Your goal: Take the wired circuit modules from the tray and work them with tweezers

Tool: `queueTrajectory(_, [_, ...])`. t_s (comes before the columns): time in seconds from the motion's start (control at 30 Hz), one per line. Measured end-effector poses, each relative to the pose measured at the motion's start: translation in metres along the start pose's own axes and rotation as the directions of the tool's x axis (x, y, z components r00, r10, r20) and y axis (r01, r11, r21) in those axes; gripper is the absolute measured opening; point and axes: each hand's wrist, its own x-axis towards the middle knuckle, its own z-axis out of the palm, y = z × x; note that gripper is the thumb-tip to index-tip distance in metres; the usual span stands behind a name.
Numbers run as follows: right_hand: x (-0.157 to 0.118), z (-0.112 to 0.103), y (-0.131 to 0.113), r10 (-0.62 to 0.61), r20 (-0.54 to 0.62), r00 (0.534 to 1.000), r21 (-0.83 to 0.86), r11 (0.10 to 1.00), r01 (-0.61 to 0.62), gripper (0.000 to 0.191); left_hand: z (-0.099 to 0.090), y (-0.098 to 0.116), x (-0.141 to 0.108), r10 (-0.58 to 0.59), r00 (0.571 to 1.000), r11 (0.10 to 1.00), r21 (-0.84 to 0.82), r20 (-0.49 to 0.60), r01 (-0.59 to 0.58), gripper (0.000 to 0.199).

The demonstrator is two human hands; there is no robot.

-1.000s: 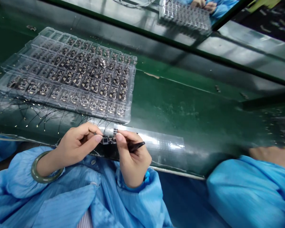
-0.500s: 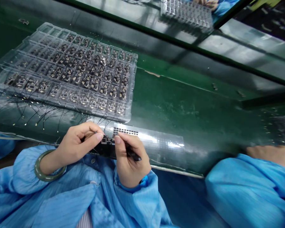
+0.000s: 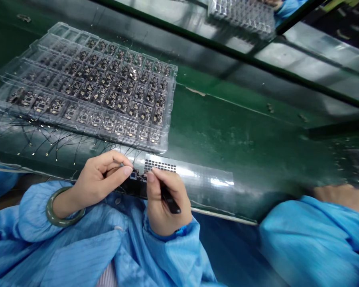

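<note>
The left hand [image 3: 100, 179], with a jade bangle [image 3: 65, 208] on its wrist, is closed in a pinch, thumb and fingers gripping the left edge of a small circuit board [image 3: 137, 177] just above the bench edge at lower centre. The right hand [image 3: 167, 201] is curled around a black-handled tool [image 3: 170, 203], its tip down at the board and partly hidden by the fingers. Thin black wires [image 3: 38, 139] with gold-coloured tips fan out at lower left, beneath and beside a clear blister tray [image 3: 86, 85] at upper left, where rows of small circuit modules [image 3: 107, 101] sit in separate pockets. A clear plastic strip [image 3: 203, 176] lies on the green workbench [image 3: 233, 135] just right of the hands, with a dark grid of small pieces [image 3: 160, 165] at its left end. Blue antistatic sleeves [image 3: 48, 239] cover the person's arms. At right, a co-worker's blue sleeve [image 3: 311, 239] sits near a bare forearm [image 3: 341, 198].
</note>
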Motion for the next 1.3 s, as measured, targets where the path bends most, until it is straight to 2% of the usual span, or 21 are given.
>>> queueTrajectory(0.27, [-0.001, 0.001, -0.001, -0.021, -0.022, 1.000, 0.032, 0.999, 0.022, 0.031, 0.001, -0.001, 0.001, -0.034, 0.999, 0.999, -0.001, -0.007, 0.034, 0.015])
queueTrajectory(0.4, [-0.002, 0.002, 0.000, -0.033, -0.018, 0.999, 0.037, 0.999, 0.033, 0.032, 0.000, 0.000, 0.002, -0.029, 0.999, 1.000, -0.006, 0.027, 0.029, 0.016])
queueTrajectory(0.57, [-0.004, 0.004, 0.003, 0.025, -0.047, 0.999, 0.039, 0.999, -0.023, 0.031, -0.001, 0.002, 0.001, -0.020, 0.999, 1.000, 0.022, 0.043, 0.019, 0.017])
queueTrajectory(0.83, [-0.006, 0.008, 0.004, 0.102, -0.174, 0.979, 0.101, 0.991, -0.086, 0.033, 0.000, 0.001, 0.000, -0.029, 0.998, 0.993, -0.109, 0.052, 0.034, 0.016])
queueTrajectory(1.03, [-0.009, 0.010, 0.005, 0.113, -0.196, 0.974, 0.133, 0.987, -0.088, 0.034, 0.002, 0.001, 0.000, -0.048, 0.998, 0.995, -0.087, 0.050, 0.052, 0.016])
queueTrajectory(1.13, [-0.009, 0.008, 0.007, 0.159, -0.173, 0.972, 0.165, 0.978, -0.130, 0.032, 0.002, 0.000, 0.000, -0.025, 0.999, 0.999, -0.040, 0.037, 0.026, 0.016])
queueTrajectory(1.23, [-0.001, 0.001, 0.012, 0.312, -0.119, 0.943, 0.373, 0.894, -0.249, 0.017, 0.001, -0.001, 0.000, 0.016, 1.000, 1.000, 0.007, 0.001, -0.016, 0.014])
queueTrajectory(1.27, [0.004, -0.003, 0.014, 0.371, -0.096, 0.924, 0.483, 0.829, -0.282, 0.011, 0.001, -0.001, 0.000, 0.027, 1.000, 0.999, 0.020, -0.009, -0.027, 0.014])
queueTrajectory(1.3, [0.009, -0.006, 0.016, 0.423, -0.075, 0.903, 0.585, 0.752, -0.304, 0.013, 0.001, -0.001, -0.001, 0.035, 0.999, 0.999, 0.033, -0.016, -0.034, 0.014])
